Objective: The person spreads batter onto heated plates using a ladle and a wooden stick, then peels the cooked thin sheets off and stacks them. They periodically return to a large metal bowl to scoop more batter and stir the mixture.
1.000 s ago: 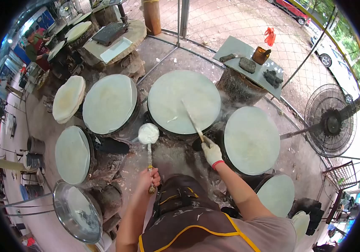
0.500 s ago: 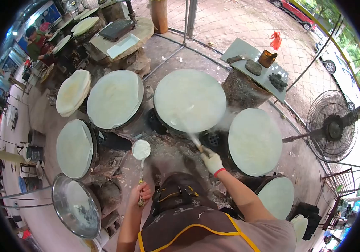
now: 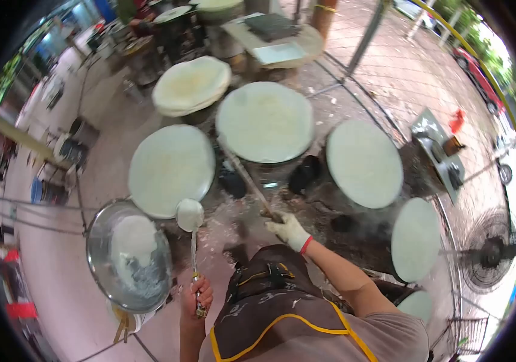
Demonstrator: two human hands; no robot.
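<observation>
Setting: outdoor paved yard [image 3: 390, 72] with round griddles set in an arc on stumps, a fence and parked cars far right.
Ladle: ladle [image 3: 190, 215] held in the near left, its bowl beside the rim of the steel basin [image 3: 98, 241].
Left hand: left hand [image 3: 196, 297] was wrapped closed round the ladle's handle end.
Stick: thin stick [image 3: 247, 181] reached up toward the middle griddle [image 3: 265, 120].
Right hand: gloved right hand [image 3: 288, 230] was clenched on the stick's near end.
Handling: ladle looked stiff and light, likely slippery with batter; best taken low on the handle. Stick rigid and light.
Batter: white batter [image 3: 132, 238] lay in the basin.
Count: six batter-coated griddles, one basin, one ladle, one stick, one fan [image 3: 487, 253] at right.
</observation>
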